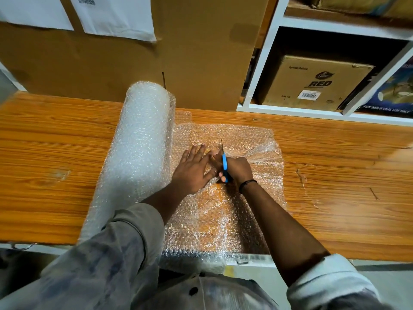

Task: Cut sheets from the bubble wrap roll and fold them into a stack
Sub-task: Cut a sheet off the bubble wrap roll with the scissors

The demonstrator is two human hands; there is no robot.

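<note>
A thick bubble wrap roll (138, 139) lies on the wooden table (44, 153), running from the back toward the front edge. From its right side an unrolled sheet (212, 220) spreads flat and hangs over the front edge. My left hand (192, 168) presses flat on the sheet just right of the roll, fingers spread. My right hand (237, 170) grips blue-handled scissors (224, 163), blades pointing away from me into the sheet. Right of the blades the wrap is bunched and lifted.
A large cardboard box (134, 63) with white papers taped on it stands behind the roll. A white shelf unit (263, 63) at the back right holds a brown carton (315, 83) and a dark printed box (391, 97).
</note>
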